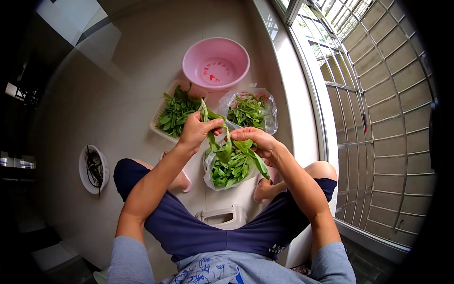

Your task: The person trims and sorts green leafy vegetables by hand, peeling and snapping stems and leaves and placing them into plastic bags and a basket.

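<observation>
Leafy greens (227,152) are held up between two bare hands, above an open plastic bag (208,177) of leaves on the floor. The left hand (196,128) has its grip closed round greens whose long axis runs from above the fist, slanting down towards the lap. The right hand (257,138) pinches greens just beside it, long leaves trailing below towards the person's right knee. Of the two, the right hand looks slightly nearer the bag.
</observation>
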Motion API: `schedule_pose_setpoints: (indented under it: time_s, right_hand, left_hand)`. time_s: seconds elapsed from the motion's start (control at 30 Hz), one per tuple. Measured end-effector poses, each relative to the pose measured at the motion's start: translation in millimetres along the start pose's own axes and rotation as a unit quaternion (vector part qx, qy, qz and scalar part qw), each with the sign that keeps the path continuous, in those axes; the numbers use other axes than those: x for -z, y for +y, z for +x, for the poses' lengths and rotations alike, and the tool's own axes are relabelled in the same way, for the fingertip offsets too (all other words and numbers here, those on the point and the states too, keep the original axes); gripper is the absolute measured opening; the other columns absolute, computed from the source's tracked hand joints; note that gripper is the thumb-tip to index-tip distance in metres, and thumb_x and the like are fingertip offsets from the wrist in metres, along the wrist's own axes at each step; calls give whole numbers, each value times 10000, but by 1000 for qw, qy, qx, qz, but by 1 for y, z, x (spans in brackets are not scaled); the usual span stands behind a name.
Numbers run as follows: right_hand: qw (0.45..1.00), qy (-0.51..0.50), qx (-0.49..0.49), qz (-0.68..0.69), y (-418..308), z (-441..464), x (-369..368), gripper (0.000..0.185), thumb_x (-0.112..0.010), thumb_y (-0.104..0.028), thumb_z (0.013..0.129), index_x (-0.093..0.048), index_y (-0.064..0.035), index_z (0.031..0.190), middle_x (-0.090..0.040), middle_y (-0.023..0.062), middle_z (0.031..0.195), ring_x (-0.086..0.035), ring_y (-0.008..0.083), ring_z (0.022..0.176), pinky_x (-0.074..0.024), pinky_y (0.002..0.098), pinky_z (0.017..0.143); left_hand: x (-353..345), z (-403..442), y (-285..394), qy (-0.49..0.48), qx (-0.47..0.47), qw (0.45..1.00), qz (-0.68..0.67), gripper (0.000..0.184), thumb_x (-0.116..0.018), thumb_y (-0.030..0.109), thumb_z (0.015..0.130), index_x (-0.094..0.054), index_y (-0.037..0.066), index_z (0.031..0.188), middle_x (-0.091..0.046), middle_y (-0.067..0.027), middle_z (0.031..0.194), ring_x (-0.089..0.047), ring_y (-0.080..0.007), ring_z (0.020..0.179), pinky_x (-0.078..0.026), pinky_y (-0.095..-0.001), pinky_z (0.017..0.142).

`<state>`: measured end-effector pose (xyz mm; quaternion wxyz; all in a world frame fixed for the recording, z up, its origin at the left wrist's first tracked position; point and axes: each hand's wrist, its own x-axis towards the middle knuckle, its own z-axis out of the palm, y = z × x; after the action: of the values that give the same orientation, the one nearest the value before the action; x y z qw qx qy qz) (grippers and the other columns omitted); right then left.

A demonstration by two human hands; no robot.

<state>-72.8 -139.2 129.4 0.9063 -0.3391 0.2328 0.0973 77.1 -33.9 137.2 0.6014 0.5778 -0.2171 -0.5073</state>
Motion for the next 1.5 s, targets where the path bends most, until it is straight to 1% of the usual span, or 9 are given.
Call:
schedule_pose_setpoints:
  time_s: [0.53, 0.6, 0.77, 0.93, 1.03, 1.17, 1.27, 1.37, 1.5]
  right_hand:
    - [941, 240, 113, 209, -25, -35, 30, 123, -485, -103, 773, -513, 3, 829, -489, 55, 614, -410, 67, 427, -330, 140, 320]
    - [932, 116, 156, 305, -29, -48, 47, 135, -423, -84, 809, -468, 41, 836, -442, 66, 631, -369, 72, 453, -268, 139, 288]
    - [910, 24, 174, 376, -31, -60, 73, 136, -414, -113, 809, -447, 15, 780, -472, 77, 644, -407, 97, 463, -307, 165, 312]
    - [887, 10, 187, 423, -31, -67, 79, 173, -392, -132, 823, -432, 32, 785, -453, 105, 666, -367, 99, 466, -283, 160, 301]
    - [873, -39, 186, 449, -31, -70, 84, 157, -386, -111, 826, -429, 36, 790, -445, 114, 672, -356, 95, 467, -281, 151, 291]
    - [876, -60, 186, 441, -35, -70, 83, 153, -387, -108, 824, -430, 37, 798, -443, 117, 682, -352, 93, 466, -291, 150, 294]
    - [876, -57, 193, 439, -35, -70, 84, 152, -390, -109, 823, -432, 37, 804, -443, 117, 692, -352, 93, 468, -293, 147, 296]
    - [876, -55, 195, 438, -36, -72, 86, 159, -392, -114, 823, -433, 37, 799, -441, 113, 689, -353, 91, 468, -293, 147, 300]
    - [899, 14, 222, 378, -36, -68, 80, 131, -416, -110, 813, -447, 16, 798, -451, 77, 651, -386, 84, 463, -310, 141, 323]
  left_hand:
    - [-26, 21, -3, 14, -2, 1000, -17, 123, -601, 44, 700, -546, -44, 767, -567, -82, 663, -540, -116, 540, -444, -198, 486]
    - [-31, 40, -13, 16, 49, 997, -60, 143, -598, 54, 710, -528, -36, 796, -551, -88, 663, -535, -131, 531, -444, -205, 502]
    - [-58, 101, -37, -106, 194, 967, -123, 368, -597, 216, 738, -471, 14, 1020, -460, -100, 1047, -389, -182, 1027, -318, -312, 869]
    - [-73, 139, -84, -27, 263, 961, -79, 380, -556, 212, 758, -435, -10, 1042, -397, -132, 1090, -372, -222, 1015, -305, -323, 876]
    - [-70, 149, -100, 19, 178, 984, -2, 205, -575, 148, 700, -552, 19, 858, -526, -69, 838, -469, -120, 724, -421, -263, 649]
    - [-73, 142, -93, 6, 102, 993, 55, 149, -559, 149, 720, -570, 38, 819, -550, -30, 779, -464, -95, 663, -413, -236, 632]
    - [-85, 110, -46, -17, 97, 995, -6, 151, -523, 155, 776, -556, 41, 869, -556, -18, 800, -493, -91, 728, -417, -238, 630]
    - [-84, 89, -21, -224, 156, 956, -111, 202, -537, 197, 776, -548, 39, 902, -558, -34, 835, -525, -126, 770, -434, -269, 668]
    - [-90, 58, -8, -243, 97, 963, -59, 198, -589, 187, 737, -559, 51, 877, -570, -34, 814, -535, -100, 747, -433, -242, 640]
